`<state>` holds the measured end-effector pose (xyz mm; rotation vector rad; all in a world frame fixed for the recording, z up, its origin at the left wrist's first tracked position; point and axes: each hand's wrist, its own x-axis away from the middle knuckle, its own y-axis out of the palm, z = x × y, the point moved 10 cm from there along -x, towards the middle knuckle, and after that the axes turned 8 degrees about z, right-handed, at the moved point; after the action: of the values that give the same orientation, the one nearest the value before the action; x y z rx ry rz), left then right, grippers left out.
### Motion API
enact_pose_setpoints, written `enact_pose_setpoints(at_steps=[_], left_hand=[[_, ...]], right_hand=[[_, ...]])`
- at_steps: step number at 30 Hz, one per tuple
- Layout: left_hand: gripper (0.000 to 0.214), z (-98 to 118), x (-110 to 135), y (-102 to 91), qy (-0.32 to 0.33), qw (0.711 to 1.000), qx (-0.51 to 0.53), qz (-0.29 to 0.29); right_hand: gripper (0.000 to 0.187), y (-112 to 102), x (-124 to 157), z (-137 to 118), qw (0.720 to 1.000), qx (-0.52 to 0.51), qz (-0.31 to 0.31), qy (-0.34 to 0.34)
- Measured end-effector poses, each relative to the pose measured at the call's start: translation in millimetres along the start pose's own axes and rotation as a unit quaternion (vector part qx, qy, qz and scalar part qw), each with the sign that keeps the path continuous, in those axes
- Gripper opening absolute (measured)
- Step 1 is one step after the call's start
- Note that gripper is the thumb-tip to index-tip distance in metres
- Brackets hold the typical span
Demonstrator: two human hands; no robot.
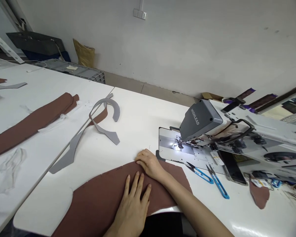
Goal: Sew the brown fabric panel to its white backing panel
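Observation:
A large brown fabric panel (98, 197) lies across the front of the white table, its left end hanging toward me. My left hand (133, 204) rests flat on it with the fingers spread. Just beyond, my right hand (150, 164) has its fingers curled and pressed together over the panel's far edge. The right forearm crosses the panel's right part. Behind and to the right stands a sewing machine (202, 121), its needle area (179, 144) lit and no cloth under it.
Two pairs of blue thread snips (202, 174) (218, 182) lie right of the panel, near a dark phone (233, 169). Grey curved strips (103, 128) lie at the left. Long brown pieces (32, 123) rest on the left table. A small brown scrap (259, 194) is far right.

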<state>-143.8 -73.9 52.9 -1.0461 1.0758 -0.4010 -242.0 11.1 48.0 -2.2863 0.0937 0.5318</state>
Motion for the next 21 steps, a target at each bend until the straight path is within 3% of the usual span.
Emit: enact_pose_setpoints(at_steps=[3, 7, 10, 13, 17, 21], left_hand=[[0.036, 0.4, 1.1, 1.5, -0.001, 1.0, 0.002, -0.004], [0.037, 0.6, 3.5, 3.4, 0.0, 1.0, 0.008, -0.013], [0.037, 0.0, 4.0, 3.6, 0.0, 1.0, 0.008, -0.015], [0.038, -0.5, 3.8, 5.7, -0.001, 1.0, 0.006, -0.022], [0.039, 0.8, 2.8, 8.2, 0.002, 0.999, 0.007, -0.032], [0.037, -0.2, 0.2, 3.3, -0.004, 1.0, 0.003, -0.013]], right_hand=[[0.01, 4.6, 2.3, -3.5, 1.0, 0.016, -0.008, -0.011], [0.014, 15.0, 1.6, -5.3, 0.99, 0.139, 0.008, -0.03], [0.014, 5.6, -0.6, 5.4, 0.98, 0.183, 0.068, 0.029], [0.015, -18.0, -0.5, 18.0, 0.981, 0.09, 0.142, 0.102], [0.018, -18.7, -6.6, 4.9, 0.993, -0.054, 0.079, 0.064], [0.02, 6.2, -11.0, -14.1, 0.997, -0.075, -0.019, 0.029]])
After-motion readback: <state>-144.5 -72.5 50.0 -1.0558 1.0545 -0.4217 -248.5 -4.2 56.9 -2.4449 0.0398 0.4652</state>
